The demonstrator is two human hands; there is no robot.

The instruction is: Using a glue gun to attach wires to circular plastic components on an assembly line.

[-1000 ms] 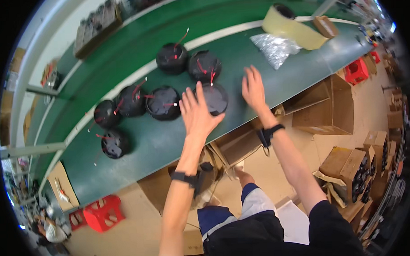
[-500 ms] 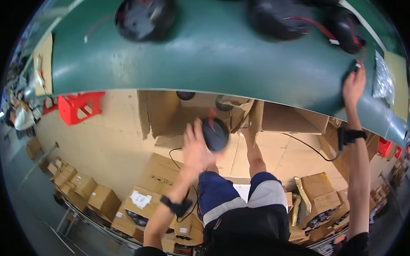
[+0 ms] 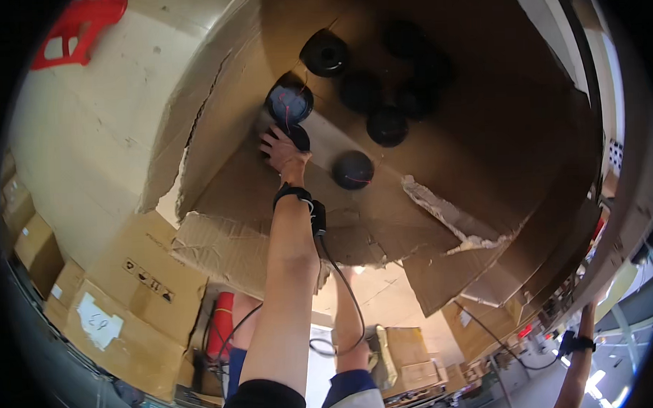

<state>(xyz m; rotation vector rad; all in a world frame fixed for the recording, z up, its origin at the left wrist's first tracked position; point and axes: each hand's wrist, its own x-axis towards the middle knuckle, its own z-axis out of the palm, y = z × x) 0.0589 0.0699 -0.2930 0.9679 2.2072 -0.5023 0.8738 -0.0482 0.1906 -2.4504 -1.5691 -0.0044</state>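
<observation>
My left hand (image 3: 284, 149) reaches down into a large cardboard box (image 3: 239, 185), its fingers spread. A black dome-shaped part (image 3: 296, 137) lies against it, between the thumb and the fingers. Just beyond sits a similar round part (image 3: 290, 99), its flatter side up and a thin red wire across it. Another black dome (image 3: 353, 170) with a red wire rests to the right of my wrist. Several more lie deeper in the box, partly lost in shadow. My right hand (image 3: 600, 292) is at the far right by the table edge, its fingers too unclear to make out.
Torn flaps edge the box, one ragged strip (image 3: 453, 217) standing at its front right. Closed cartons (image 3: 129, 326) stand at the lower left, and a red stool (image 3: 79, 29) at the upper left. A black cable (image 3: 347, 289) hangs by my left wrist.
My view has dropped from the green table into the box. My left hand has carried the black dome from in front of the box down inside it.
</observation>
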